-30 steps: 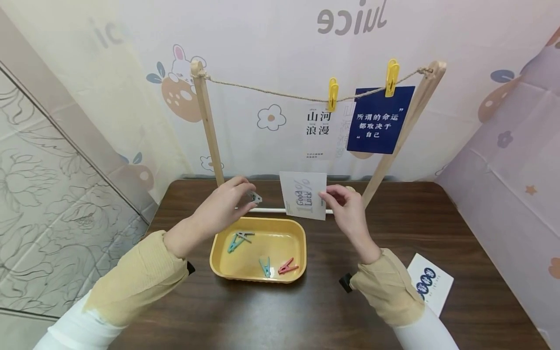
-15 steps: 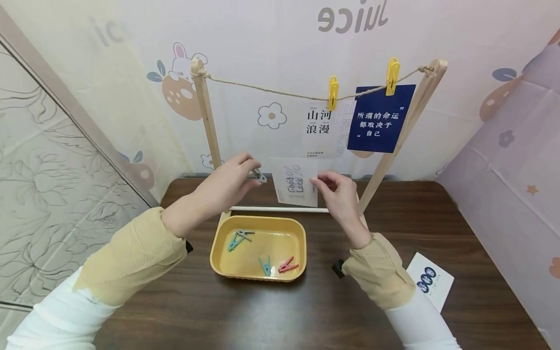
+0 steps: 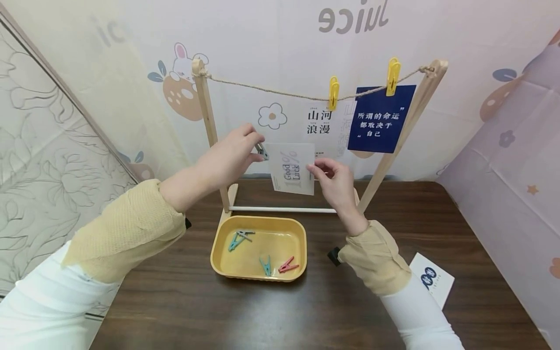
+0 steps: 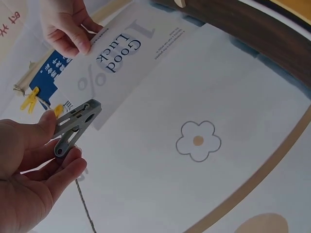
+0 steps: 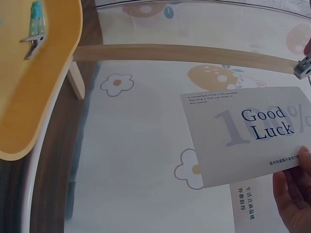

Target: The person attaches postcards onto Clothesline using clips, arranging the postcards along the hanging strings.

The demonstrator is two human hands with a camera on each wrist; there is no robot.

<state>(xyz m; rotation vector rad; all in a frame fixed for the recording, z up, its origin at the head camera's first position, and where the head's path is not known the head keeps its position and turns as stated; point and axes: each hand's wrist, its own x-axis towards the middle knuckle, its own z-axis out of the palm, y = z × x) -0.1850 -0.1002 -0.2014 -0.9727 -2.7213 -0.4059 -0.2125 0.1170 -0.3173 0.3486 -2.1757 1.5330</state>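
Pinching a grey clip (image 4: 80, 124) between thumb and fingers, the left hand's grip (image 3: 234, 158) is closed on its handle ends, probably so the nose is free and squeezable; whether the clip's mouth is parted, can't tell. Right hand's grip (image 3: 337, 184) is clamped on one edge of the Good Luck card (image 3: 290, 170), thumb on the printed side, likely to leave the opposite and upper edges uncovered. Card is in the air between the hands, below the rope (image 3: 262, 90) and apart from it; clip near its upper left corner in head view. Yellow tray (image 3: 258, 248) sits on the table (image 3: 280, 311) in front of the rack's white crossbar (image 3: 280, 209), presumably so the loose clips inside are within easy reach. Blue card (image 3: 372, 102) and pale card (image 3: 319, 141) hang from the rope, yellow clips (image 3: 334, 92) over it. Held card: off-white, flat, looks stiff, no visible bend; dark blue "Good Luck" over big pale grey "100%", small print near two edges, lettering turned sideways in head view. Grey clip: two slim legs, dull finish, cut-out slots.
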